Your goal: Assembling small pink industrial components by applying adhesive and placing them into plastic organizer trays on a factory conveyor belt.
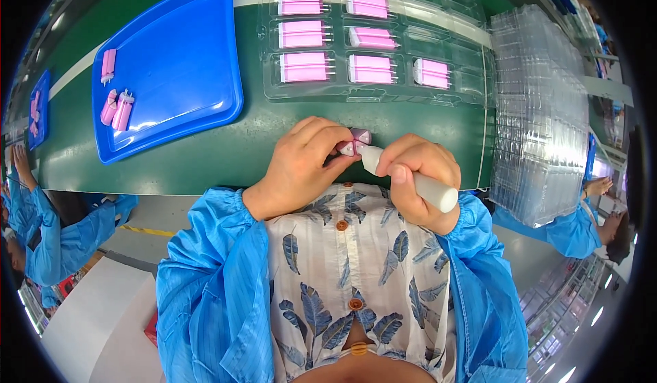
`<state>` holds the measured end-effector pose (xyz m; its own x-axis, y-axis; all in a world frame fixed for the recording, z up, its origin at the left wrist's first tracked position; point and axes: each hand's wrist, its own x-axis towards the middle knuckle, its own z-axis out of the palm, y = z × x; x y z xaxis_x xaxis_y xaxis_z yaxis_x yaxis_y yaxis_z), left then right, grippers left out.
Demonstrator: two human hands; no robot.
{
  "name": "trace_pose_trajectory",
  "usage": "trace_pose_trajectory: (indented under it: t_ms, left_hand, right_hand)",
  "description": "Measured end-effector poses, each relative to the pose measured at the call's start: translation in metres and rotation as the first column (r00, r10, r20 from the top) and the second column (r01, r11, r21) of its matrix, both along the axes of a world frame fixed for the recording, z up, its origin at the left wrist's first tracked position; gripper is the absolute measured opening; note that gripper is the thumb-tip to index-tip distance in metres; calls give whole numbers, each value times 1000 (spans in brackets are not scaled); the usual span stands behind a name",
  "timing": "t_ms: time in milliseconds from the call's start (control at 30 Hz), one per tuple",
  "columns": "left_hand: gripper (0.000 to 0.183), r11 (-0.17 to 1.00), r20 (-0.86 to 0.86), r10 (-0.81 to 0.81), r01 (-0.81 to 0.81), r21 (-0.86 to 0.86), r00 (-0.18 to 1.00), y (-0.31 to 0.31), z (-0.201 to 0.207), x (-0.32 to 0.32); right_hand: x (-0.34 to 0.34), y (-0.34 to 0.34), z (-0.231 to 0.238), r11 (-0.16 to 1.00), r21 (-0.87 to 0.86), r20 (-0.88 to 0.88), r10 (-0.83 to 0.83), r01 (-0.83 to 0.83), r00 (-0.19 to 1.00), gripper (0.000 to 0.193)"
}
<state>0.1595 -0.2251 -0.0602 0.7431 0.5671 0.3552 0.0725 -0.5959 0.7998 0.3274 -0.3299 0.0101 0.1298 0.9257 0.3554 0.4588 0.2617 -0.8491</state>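
Between the fingertips of my left hand [298,167] is a small pink charger plug [361,136], its pale end face turned toward me. My right hand [426,167] is wrapped round a white squeeze bottle [436,193], tilted so that its tapered tip points left at the plug's end. The tip is at or very near that face; I cannot tell whether it touches. Just beyond my hands, a clear blister tray [311,94] holds several pink plugs [303,68] with metal pins, lying in its pockets; some right-hand pockets are bare.
A blue tray [179,124] stands at the left with 3 pink pieces [122,111] along its left side. Stacked clear trays [540,123] rise at the right end of the green table [263,126]. People in blue sleeves [72,239] are at both sides.
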Motion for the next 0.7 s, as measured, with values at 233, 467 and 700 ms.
trace_pose_trajectory:
  t_ms: [233, 467, 700]
  left_hand:
    - [32, 994, 31, 11, -8, -108, 999, -3, 1, -4]
    - [33, 992, 9, 46, -45, -119, 999, -8, 1, -4]
    - [35, 995, 21, 29, -27, -92, 999, -6, -1, -3]
  right_hand:
    - [0, -1, -4, 998, 55, 39, -6, 3, 999, 12]
    - [-5, -13, 4, 997, 64, 90, 45, -51, 995, 16]
    - [-8, -5, 0, 998, -3, 68, 65, -65, 996, 15]
